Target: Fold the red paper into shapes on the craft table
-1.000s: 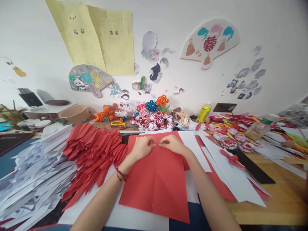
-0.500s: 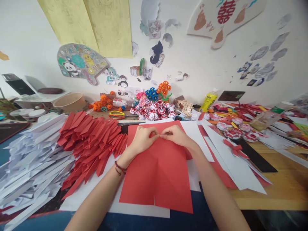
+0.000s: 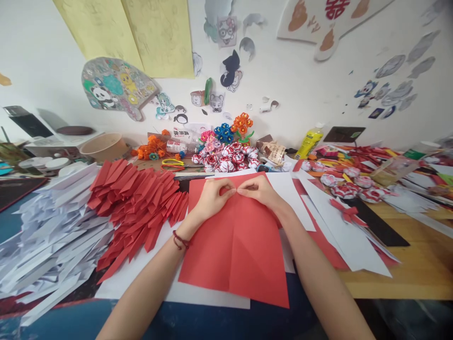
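A large sheet of red paper (image 3: 235, 255) with a crease down its middle lies before me, over white sheets (image 3: 212, 298). My left hand (image 3: 214, 196) pinches the paper near its upper middle, thumb against fingers. Close beside it, fingertips almost meeting, my right hand (image 3: 260, 191) pinches the same sheet. The lower part of the paper hangs toward me, its two halves bent slightly along the crease. What exactly sits between the fingertips is partly hidden by the fingers.
Heaped folded red strips (image 3: 138, 208) and white strips (image 3: 60, 236) lie at the left. Red-and-white paper flowers (image 3: 230, 158), yellow-handled scissors (image 3: 172, 164) and a yellow bottle (image 3: 309, 141) stand at the back. White sheets with a red bow (image 3: 348, 212) are on the right.
The slit seen at the paper's bottom edge no longer shows, and the crease looks longer. Both hands stay pinched at the upper middle, a touch further apart. The view has shifted slightly.
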`<state>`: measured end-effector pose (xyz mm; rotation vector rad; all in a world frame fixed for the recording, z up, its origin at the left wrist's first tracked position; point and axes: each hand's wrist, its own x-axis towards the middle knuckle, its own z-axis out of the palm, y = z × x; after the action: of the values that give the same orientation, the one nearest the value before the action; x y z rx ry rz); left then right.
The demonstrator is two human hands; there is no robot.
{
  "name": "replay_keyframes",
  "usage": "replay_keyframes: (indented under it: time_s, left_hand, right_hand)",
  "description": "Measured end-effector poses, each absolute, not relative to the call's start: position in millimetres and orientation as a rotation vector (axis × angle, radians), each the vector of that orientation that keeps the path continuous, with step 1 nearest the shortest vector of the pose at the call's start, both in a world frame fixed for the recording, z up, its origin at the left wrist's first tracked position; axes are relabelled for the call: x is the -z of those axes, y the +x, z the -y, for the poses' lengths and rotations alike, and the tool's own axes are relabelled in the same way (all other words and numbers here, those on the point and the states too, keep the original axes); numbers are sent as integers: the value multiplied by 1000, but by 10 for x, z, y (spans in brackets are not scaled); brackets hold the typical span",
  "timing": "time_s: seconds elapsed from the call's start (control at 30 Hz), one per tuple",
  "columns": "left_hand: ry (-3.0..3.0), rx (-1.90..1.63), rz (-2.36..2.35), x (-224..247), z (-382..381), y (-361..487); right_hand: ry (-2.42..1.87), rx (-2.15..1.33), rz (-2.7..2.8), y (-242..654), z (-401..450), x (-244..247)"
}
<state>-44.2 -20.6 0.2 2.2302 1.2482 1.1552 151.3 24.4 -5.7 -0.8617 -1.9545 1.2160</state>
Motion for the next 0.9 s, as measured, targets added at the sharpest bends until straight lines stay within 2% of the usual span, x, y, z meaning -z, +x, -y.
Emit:
replay_keyframes:
  time_s: [0.2,0.4,0.57,0.73,0.8,0.9]
  left_hand:
    - [2179,-1163,-1261,13,192,-463]
    - [2143,-1075,-1335,27,159,-528]
    - [2210,-913,-1680,40,120,-639]
    - [2135,-792,-1930,98,49,-739]
    - [2118,-757,-1982,121,27,-754]
    - [2096,-709,-2029,155,3,-740]
  right_hand:
    - [-851,-1238,1948,1520,-257,78]
    - [-878,-1031,2035,1525,-305,120]
    - [-999,-697,2161,1509,-343,164]
    - [-1177,-68,2226,1700,-363,74]
    - [-1227,-85,2148,1823,-348,-7]
    - [-1237,-294,2103,1864,-308,-90]
